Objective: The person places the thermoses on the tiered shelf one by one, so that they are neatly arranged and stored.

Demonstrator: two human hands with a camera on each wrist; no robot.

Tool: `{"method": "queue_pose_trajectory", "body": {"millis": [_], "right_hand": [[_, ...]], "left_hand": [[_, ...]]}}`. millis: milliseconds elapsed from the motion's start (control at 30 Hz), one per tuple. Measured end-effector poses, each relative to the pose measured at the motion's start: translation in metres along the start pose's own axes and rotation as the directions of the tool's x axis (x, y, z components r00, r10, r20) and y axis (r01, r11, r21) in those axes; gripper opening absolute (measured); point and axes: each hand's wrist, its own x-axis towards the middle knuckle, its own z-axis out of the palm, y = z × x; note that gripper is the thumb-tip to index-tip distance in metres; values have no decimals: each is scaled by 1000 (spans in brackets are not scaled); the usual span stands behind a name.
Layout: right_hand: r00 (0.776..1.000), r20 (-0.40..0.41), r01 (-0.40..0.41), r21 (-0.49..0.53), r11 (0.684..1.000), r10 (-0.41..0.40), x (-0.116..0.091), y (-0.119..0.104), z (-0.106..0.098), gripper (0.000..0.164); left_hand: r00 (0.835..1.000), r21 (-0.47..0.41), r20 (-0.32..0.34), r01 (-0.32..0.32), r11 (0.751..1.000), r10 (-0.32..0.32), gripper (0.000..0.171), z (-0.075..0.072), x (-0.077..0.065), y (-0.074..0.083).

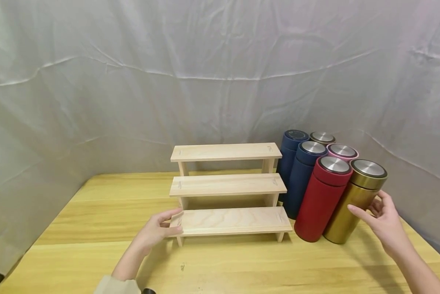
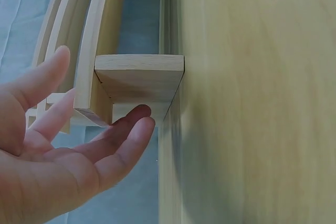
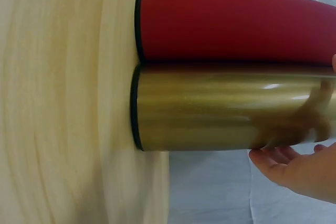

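Observation:
My left hand (image 1: 154, 232) is at the left end of the lowest board of a three-step wooden display stand (image 1: 228, 183). Its thumb and fingers are spread around that end; in the left wrist view the fingers (image 2: 128, 142) reach beside and under the board. At the right, a gold thermos (image 1: 346, 214) stands upright on the table. Beside it is my right hand (image 1: 387, 224), thumb toward its front and fingers at its right side. The right wrist view shows fingertips (image 3: 262, 158) along the gold thermos, whose surface mirrors the hand. A red thermos (image 1: 320, 200) stands against it.
Behind the red and gold ones stand two blue thermoses, the nearer (image 1: 304, 175) close to the stand, a pink thermos (image 1: 342, 151) and another gold thermos (image 1: 322, 137). Grey cloth (image 1: 220, 81) hangs behind the wooden table (image 1: 234, 265). A small dark object (image 1: 148, 291) shows at the bottom edge.

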Motion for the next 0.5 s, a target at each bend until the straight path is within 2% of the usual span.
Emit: {"method": "queue_pose_trajectory", "body": {"millis": [100, 233, 500], "right_hand": [[999, 34, -12, 25, 1000, 11, 0, -3, 3, 76], [999, 44, -19, -6, 1000, 19, 0, -2, 5, 74], [999, 45, -11, -89, 996, 15, -2, -3, 5, 64]], "left_hand": [[998, -19, 51, -25, 1000, 26, 60, -1, 2, -1], [992, -8, 111, -53, 999, 54, 61, -1, 4, -2], [988, 24, 150, -42, 999, 38, 59, 0, 7, -3]]}}
